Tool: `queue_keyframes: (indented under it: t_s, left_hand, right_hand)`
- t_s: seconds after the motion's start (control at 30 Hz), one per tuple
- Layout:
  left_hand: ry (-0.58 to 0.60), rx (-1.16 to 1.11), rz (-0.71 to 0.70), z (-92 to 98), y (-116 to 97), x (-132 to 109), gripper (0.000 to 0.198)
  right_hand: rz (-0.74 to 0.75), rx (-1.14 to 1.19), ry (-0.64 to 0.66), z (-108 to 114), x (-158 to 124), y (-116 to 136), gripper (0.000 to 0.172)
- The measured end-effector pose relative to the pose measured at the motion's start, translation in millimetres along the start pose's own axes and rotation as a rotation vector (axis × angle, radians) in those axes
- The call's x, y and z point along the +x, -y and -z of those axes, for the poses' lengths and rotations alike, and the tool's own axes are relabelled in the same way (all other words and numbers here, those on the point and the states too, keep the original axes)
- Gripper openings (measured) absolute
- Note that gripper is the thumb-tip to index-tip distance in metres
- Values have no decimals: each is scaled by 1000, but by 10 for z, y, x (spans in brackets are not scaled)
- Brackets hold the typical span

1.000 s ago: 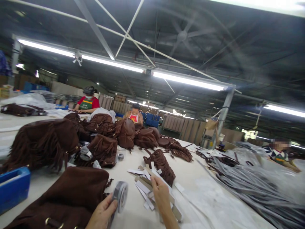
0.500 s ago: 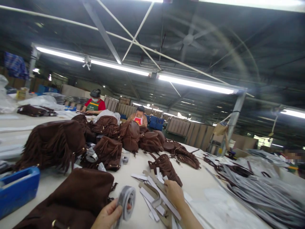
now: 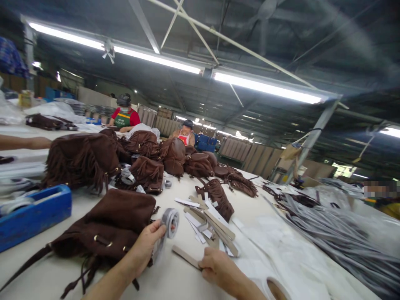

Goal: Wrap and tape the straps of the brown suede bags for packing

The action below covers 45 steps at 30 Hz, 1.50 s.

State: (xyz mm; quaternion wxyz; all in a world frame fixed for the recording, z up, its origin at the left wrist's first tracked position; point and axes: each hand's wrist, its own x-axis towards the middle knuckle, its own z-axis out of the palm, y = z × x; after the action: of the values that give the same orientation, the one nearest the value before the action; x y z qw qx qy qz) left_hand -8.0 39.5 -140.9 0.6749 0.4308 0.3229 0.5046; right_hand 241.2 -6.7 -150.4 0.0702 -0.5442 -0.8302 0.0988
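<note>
My left hand (image 3: 146, 239) is closed on a coiled grey strap (image 3: 170, 223) wrapped in clear plastic, held above the white table. In my right hand (image 3: 215, 266), the fingers pinch one end of a flat grey-beige strip (image 3: 186, 257). Just beyond that hand lies a loose pile of beige and white strips (image 3: 215, 227). A dark brown bag (image 3: 121, 212) with brass-coloured loops and trailing straps lies flat beside my left forearm, which covers part of it. Behind the pile rests a small fringed brown bag (image 3: 217, 198).
A blue tape dispenser (image 3: 34, 218) stands at left. Several fringed brown bags (image 3: 84, 156) are heaped across the table's far side. Long grey straps (image 3: 337, 237) lie at right, with a roll (image 3: 276, 289) at the front edge. Co-workers (image 3: 125, 114) sit opposite; another person's arm (image 3: 25, 143) reaches in at left.
My right hand has drawn back from the pile toward me with a strip in its fingers. My left hand still holds the coil. Another person's arm has appeared at left, and the view has tilted down.
</note>
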Motion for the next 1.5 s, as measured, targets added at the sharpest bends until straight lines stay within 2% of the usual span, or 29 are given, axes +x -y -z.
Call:
queue_keyframes:
  t_s: [0.1,0.2,0.43,0.67,1.13,1.37,1.5]
  left_hand:
    - [23,-16,0,4,-2,-7,47]
    - [16,-9,-12,21,-7,-10,46]
    - [29,-25,14,26,10,9,45]
    - [33,-43,35,2,2,8,46]
    - [39,-10,34,20,27,24,42]
    - [77,7,37,7,80,8,45]
    - [52,-7,30,20,60,19,48]
  right_hand:
    - [16,165,28,206,43,-89,19]
    - [-36,311,41,272,97,-140,16]
    - [-255,624,40,69,97,-233,15]
    - [-417,770,17,-31,101,-217,17]
    - [-482,774,-103,-95,62,-149,9]
    - [-473,755,-84,-93,17,-141,12]
    - [-464,657,-90,-97,3,-93,15]
